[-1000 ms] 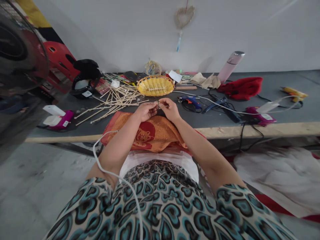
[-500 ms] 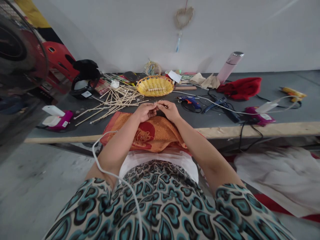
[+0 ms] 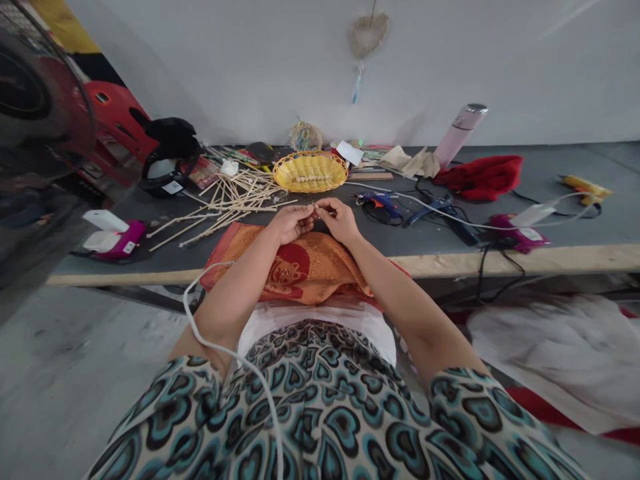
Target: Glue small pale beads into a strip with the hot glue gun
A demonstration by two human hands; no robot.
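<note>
My left hand point(image 3: 295, 225) and my right hand point(image 3: 339, 219) meet fingertip to fingertip above an orange and red towel point(image 3: 330, 263) at the table's front edge. Both are closed in a pinch on something tiny, too small to name. Just beyond them stands a yellow woven basket point(image 3: 310, 163) with a row of small pale pieces in it. Left of the basket, a loose pile of thin pale sticks point(image 3: 235, 200) lies on the table, some with whitish tips.
Right of my hands lie a blue glue gun point(image 3: 383, 205), blue-handled pliers point(image 3: 430, 210) and a red cloth point(image 3: 483, 177). A pink bottle point(image 3: 460, 133) stands behind. Magenta devices point(image 3: 523, 233) sit at both sides. A white cable crosses my left arm; a fan point(image 3: 37, 100) is far left.
My right hand's fingers have shifted very slightly upward at the pinch. Otherwise the hands and the table things stay in place.
</note>
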